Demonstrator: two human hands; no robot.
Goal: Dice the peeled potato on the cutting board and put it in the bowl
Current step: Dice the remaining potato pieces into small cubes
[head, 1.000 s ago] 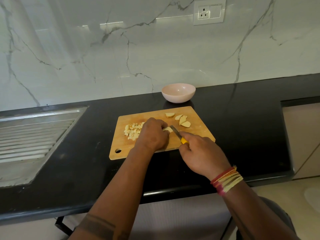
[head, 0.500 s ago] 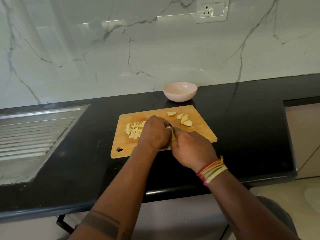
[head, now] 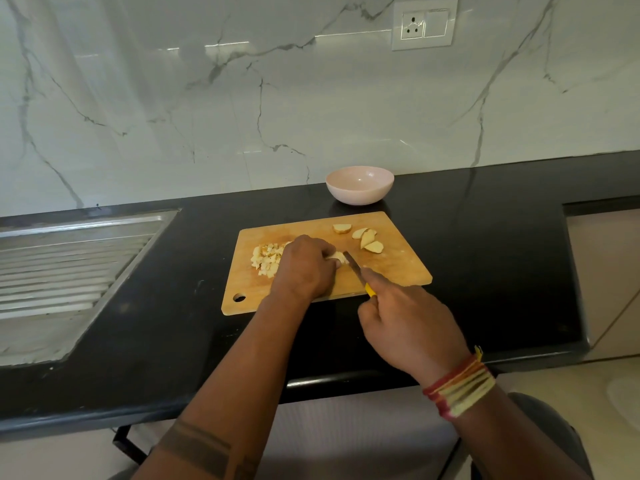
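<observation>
The cutting board (head: pixel 391 268) lies on the table (head: pixel 485 254) in front of me, the bowl (head: pixel 360 185) just behind its far edge. On the board, diced potato (head: pixel 265 259) sits left, my left hand (head: pixel 304 266) on a potato piece (head: pixel 341 258) mid-board, potato slices (head: pixel 367 239) toward the far right. My right hand (head: pixel 412 327), at the near edge, points the knife (head: pixel 353 266) at that piece. The sink drainboard (head: pixel 65 258) lies far left.
</observation>
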